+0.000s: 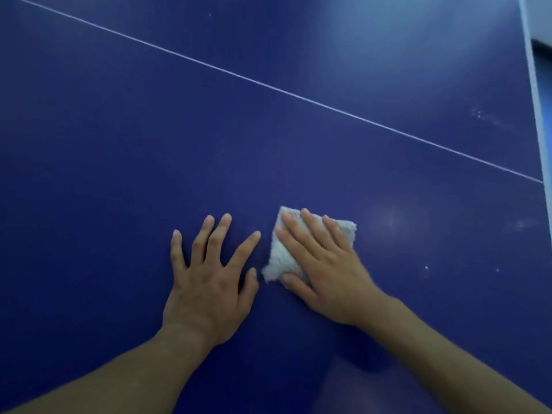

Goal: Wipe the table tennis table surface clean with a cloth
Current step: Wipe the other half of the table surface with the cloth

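Note:
The dark blue table tennis table point(149, 144) fills the view. A folded white cloth point(279, 255) lies flat on it near the lower middle. My right hand point(325, 267) presses on the cloth with straight fingers and covers most of it. Just to the left, my left hand point(209, 279) rests flat on the bare table with fingers spread and holds nothing. It does not touch the cloth.
A thin white line point(268, 85) runs diagonally across the table from upper left to right. The table's white edge point(534, 94) runs down the right side. Pale smudges point(490, 118) and small specks point(426, 268) mark the surface at right.

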